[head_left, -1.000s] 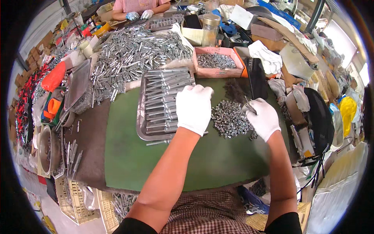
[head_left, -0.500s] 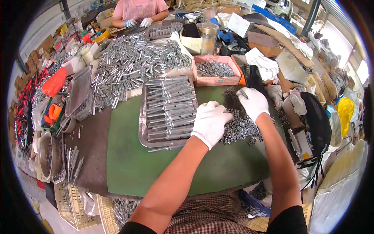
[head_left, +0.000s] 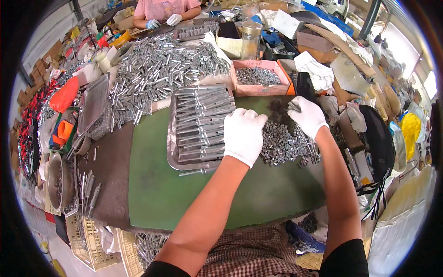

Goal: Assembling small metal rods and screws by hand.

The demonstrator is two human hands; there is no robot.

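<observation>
Nut-like metal pieces (head_left: 279, 147) lie heaped just left of your right hand (head_left: 308, 117), whose gloved fingertips pinch a small grey metal part (head_left: 293, 107); a light pinch should serve. Your left hand (head_left: 244, 135) curls, contents hidden, beside a steel tray (head_left: 173, 154) of metal rods (head_left: 205, 121).

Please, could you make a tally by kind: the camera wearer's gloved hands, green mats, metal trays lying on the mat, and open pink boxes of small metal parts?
Left hand and right hand, both gloved: 2
Green mat: 1
Metal tray: 1
Pink box: 1
Total: 5
</observation>
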